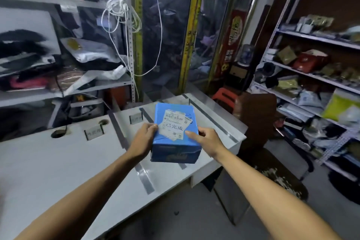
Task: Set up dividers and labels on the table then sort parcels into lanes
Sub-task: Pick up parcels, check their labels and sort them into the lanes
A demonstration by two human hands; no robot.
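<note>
At the centre of the frame we held a blue parcel (176, 138) between both hands, above the white table (58, 165). Our left hand (144, 138) gripped its left edge, fingers curled round the side and thumb on top beside the white shipping label (174, 127). Our right hand (206, 138) gripped the right edge, thumb lying on the top face and touching the label's right margin, the other fingers tucked round the far side.

The parcel hung over the lane between two grey divider strips (143, 173) taped across the tabletop; whether it touched the table we could not tell. Toward the middle left of the frame, two small label stands (94, 132) stood upright on the table, one in each of the lanes left of the parcel, their print too blurred to read.

At the right of the frame a metal shelf (311, 76) carried bagged packages. A red stool (224, 96) stood beyond the table's far right corner.
</note>
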